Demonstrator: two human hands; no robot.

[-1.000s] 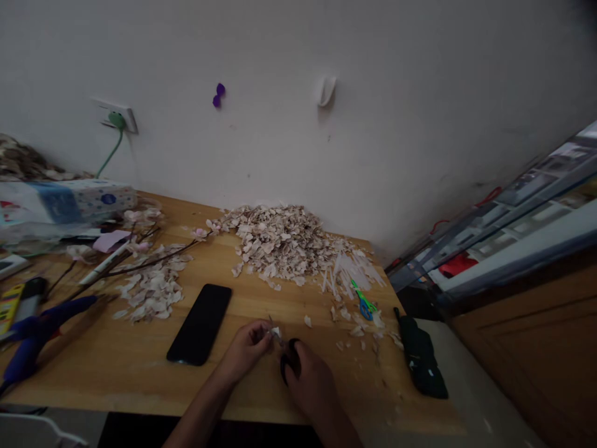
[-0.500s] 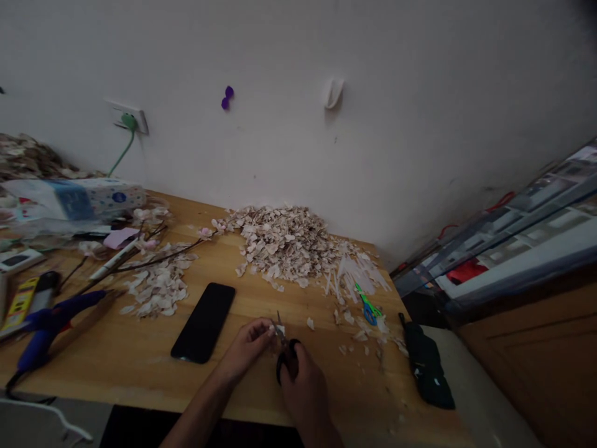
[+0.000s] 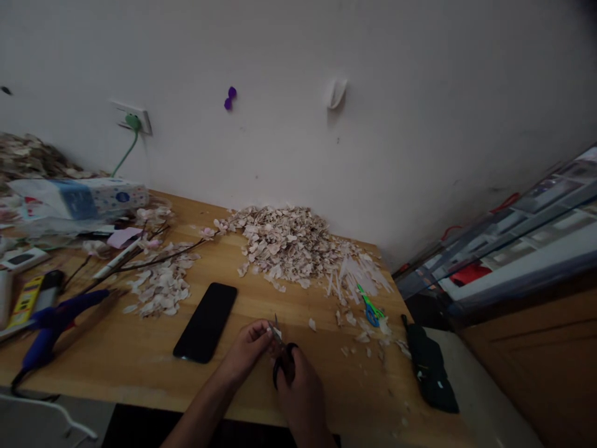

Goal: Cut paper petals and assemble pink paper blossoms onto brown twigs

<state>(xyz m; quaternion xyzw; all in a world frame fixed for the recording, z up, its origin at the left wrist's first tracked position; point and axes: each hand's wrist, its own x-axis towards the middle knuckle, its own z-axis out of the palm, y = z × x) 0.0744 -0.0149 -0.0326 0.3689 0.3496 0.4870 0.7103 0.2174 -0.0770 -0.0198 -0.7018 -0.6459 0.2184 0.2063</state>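
Observation:
My right hand (image 3: 303, 392) grips black-handled scissors (image 3: 283, 358), their blades pointing up and away from me, slightly apart at the tips. Pinched in the fingers of my left hand (image 3: 252, 348) is a small pale petal (image 3: 278, 333), partly hidden by the fingers and blades. The blades lie against it. Left of my hands a black phone (image 3: 206, 322) rests on the wooden table (image 3: 140, 367). One loose petal (image 3: 312, 324) lies just beyond the scissors.
A big heap of petals (image 3: 289, 242) sits by the wall, a smaller pile (image 3: 161, 283) left. Pale strips (image 3: 359, 274), green-blue scissors (image 3: 370, 306) and a dark folded umbrella (image 3: 430, 370) lie right. At left are a blue glue gun (image 3: 51, 323), blossom branch (image 3: 172, 254) and tissue pack (image 3: 100, 198).
The scissor handles have drawn closer together and the blades have shifted slightly left over the petal. The whole view has moved a little; my left hand keeps its pinch.

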